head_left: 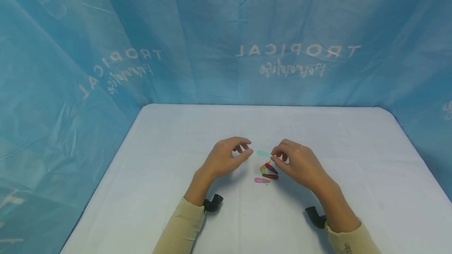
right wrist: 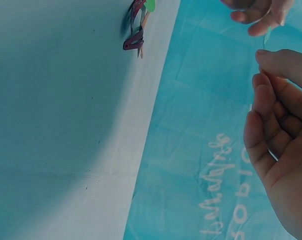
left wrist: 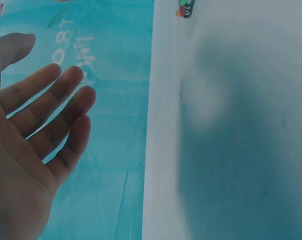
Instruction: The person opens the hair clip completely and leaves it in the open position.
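Observation:
My right hand [head_left: 298, 162] pinches one end of a mint-green snap hair clip [head_left: 263, 153] between thumb and forefinger, above the table. The clip's other end points toward my left hand [head_left: 226, 156], whose fingers are loosely bent and hold nothing, a small gap from it. In the left wrist view, that hand's fingers [left wrist: 66, 105] are spread apart. Below the hands lies a small pile of hair clips: two dark red clips [head_left: 270, 176], a pink clip [head_left: 262, 180], and orange and green ones partly covered. The pile also shows in the right wrist view as dark red clips [right wrist: 134, 41].
A white cloth covers the table [head_left: 159, 136]. Blue sheets [head_left: 212, 30] with mirrored lettering hang behind it and at the sides. Black wrist camera mounts [head_left: 214, 203] sit on both wrists, near the tan sleeves [head_left: 183, 222].

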{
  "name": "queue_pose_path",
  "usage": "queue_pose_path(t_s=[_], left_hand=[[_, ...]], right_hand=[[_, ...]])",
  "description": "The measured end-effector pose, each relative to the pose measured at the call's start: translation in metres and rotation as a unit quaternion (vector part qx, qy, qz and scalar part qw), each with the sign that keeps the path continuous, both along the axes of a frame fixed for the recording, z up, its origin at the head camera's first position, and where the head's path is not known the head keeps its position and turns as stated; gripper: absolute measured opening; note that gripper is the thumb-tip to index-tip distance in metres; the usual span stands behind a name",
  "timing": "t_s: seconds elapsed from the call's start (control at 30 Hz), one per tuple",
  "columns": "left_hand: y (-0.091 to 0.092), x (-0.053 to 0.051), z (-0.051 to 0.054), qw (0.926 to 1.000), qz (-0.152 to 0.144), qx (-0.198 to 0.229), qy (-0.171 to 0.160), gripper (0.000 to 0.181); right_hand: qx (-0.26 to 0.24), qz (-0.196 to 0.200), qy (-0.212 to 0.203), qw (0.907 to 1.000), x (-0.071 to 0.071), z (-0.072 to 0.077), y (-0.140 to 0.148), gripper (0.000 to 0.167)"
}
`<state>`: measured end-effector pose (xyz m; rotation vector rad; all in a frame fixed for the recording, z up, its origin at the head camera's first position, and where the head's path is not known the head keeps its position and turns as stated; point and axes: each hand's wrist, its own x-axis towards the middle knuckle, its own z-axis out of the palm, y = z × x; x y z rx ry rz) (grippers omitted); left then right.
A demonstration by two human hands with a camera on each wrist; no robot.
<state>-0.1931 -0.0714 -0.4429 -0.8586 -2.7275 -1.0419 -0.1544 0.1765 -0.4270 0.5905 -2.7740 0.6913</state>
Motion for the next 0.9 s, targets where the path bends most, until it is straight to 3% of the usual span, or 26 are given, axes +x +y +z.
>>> queue_pose_path(t_s=[0.37, 0.57, 0.9], left_hand=[[0.0048, -0.0018, -0.0025, 0.9993, -0.038, 0.005, -0.002, 0.025], [0.0072, -0.0012, -0.0032, 0.9979, -0.058, 0.028, -0.005, 0.016], [0.0091, 0.0004, -0.0041, 0.9974, -0.062, 0.032, -0.018, 0.015]], right_hand=[[0.012, 0.003, 0.027, 0.9996, -0.0001, -0.0033, 0.0011, 0.011], [0.017, 0.003, 0.014, 0.9998, 0.0003, -0.0025, -0.0002, 0.01], [0.022, 0.002, 0.005, 0.9997, 0.0002, -0.0025, -0.003, 0.011]])
